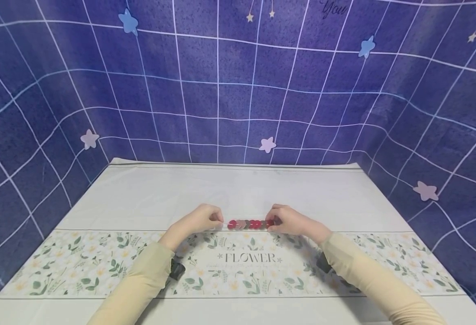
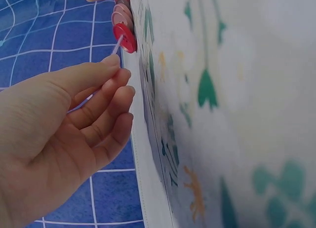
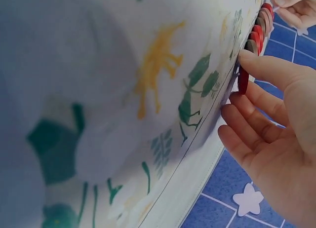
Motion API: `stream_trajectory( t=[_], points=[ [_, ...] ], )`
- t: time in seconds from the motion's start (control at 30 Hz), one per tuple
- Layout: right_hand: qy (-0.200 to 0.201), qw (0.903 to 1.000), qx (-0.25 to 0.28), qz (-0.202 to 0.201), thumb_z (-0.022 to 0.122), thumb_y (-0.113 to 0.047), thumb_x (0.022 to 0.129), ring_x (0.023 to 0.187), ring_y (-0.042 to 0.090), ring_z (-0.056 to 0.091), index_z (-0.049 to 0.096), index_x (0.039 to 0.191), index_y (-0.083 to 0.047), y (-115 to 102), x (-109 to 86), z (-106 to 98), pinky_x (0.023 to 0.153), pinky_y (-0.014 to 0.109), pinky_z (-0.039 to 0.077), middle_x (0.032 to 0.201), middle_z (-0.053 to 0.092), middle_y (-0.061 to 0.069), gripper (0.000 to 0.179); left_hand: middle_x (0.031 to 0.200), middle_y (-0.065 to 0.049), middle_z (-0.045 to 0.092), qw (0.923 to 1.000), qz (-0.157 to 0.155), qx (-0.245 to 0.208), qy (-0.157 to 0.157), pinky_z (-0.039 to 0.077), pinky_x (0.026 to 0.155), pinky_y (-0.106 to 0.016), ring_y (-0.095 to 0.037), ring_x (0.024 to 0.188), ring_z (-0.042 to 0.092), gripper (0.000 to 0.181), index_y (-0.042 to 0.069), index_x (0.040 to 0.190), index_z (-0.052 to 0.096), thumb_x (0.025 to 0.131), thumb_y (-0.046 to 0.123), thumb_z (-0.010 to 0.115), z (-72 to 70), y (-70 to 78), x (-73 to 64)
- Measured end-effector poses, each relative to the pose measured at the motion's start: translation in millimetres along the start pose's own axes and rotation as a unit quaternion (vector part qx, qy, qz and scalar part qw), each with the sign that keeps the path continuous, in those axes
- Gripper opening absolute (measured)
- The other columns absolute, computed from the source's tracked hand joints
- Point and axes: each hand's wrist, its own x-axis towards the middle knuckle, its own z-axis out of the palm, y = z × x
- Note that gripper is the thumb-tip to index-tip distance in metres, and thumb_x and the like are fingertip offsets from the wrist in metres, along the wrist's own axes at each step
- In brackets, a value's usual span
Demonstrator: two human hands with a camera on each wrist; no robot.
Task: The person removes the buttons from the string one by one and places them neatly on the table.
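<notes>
As left hand (image 1: 204,217) pinches string (image 2: 117,44), right (image 1: 291,220) grips button (image 3: 242,82).

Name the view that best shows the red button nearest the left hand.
Left wrist: the red button is large, with pale cord running from its face to the left hand. The head view shows it as a small disc; the right wrist view, small and distant.

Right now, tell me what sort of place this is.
Probably a tabletop craft spot: a blue patterned backdrop around three sides, a flowery tablecloth, and a row of buttons with a string through the end one.
</notes>
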Motion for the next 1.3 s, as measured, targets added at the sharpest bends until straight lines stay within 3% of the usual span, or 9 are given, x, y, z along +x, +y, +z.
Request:
stream_trajectory(
  t=[0.5,0.73,0.97,1.3],
  points=[
    [0.000,0.9998,0.004,0.017,0.072,-0.019,0.080,0.081,0.009,0.055,0.067,0.099,-0.008,3.8,-4.6,-3.9,0.077,0.025,0.049,0.088,0.058,-0.003,0.023,0.088,0.001,0.069,1.0000,0.000,-0.003,0.000,0.051,0.084,-0.038,-0.014,0.085,0.064,0.006,0.010,0.084,0.065,0.083,0.015,0.067,-1.8,-0.3,-0.9],
    [0.002,1.0000,0.009,0.001,0.071,-0.017,0.080,0.080,0.012,0.056,0.068,0.098,-0.007,4.4,-7.4,-6.1,0.076,0.026,0.049,0.088,0.059,0.000,0.021,0.087,0.002,0.068,1.0000,0.004,-0.002,-0.003,0.051,0.084,-0.037,-0.013,0.084,0.063,0.005,0.011,0.083,0.065,0.084,0.015,0.067,-1.3,-2.0,-1.0],
    [-0.004,0.9997,0.017,0.017,0.071,-0.018,0.080,0.083,0.012,0.057,0.067,0.100,-0.007,4.8,-8.9,-4.7,0.079,0.028,0.050,0.090,0.059,0.000,0.024,0.085,0.002,0.068,1.0000,0.004,0.002,-0.001,0.051,0.082,-0.036,-0.012,0.081,0.062,0.004,0.013,0.081,0.065,0.083,0.014,0.067,-0.9,-3.4,-0.5],
    [0.003,0.9999,0.015,0.005,0.072,-0.016,0.080,0.081,0.014,0.057,0.067,0.100,-0.005,6.8,-12.1,-6.1,0.077,0.028,0.050,0.088,0.059,0.002,0.023,0.081,0.002,0.067,1.0000,-0.002,-0.001,0.000,0.051,0.079,-0.033,-0.009,0.075,0.061,0.004,0.012,0.080,0.065,0.083,0.012,0.067,-2.2,-0.7,-2.2]
  ],
)
